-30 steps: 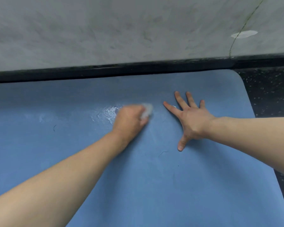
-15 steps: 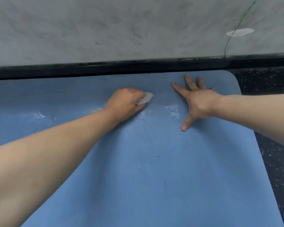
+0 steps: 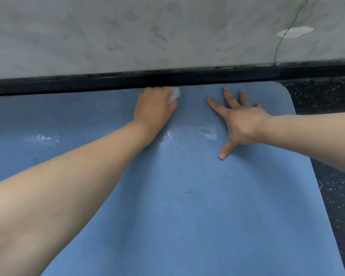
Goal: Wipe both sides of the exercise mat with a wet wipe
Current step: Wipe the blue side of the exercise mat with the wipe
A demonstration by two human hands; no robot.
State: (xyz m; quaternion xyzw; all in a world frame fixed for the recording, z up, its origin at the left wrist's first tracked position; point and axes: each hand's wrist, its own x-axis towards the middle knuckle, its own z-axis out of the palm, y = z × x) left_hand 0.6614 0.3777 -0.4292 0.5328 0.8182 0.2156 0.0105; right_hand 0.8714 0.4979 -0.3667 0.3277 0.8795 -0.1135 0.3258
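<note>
The blue exercise mat (image 3: pixel 187 216) lies flat on the dark speckled floor (image 3: pixel 327 100), its far edge along the black strip (image 3: pixel 108 82) at the foot of the grey marbled wall (image 3: pixel 127 36). The left hand (image 3: pixel 154 108) curls around a crumpled white wet wipe (image 3: pixel 174 94) and presses it onto the mat right at that far edge. The right hand (image 3: pixel 241 122) lies just beside it, fingers spread flat on the mat near the rounded corner, with shiny wet streaks (image 3: pixel 187 134) between the two hands.
</note>
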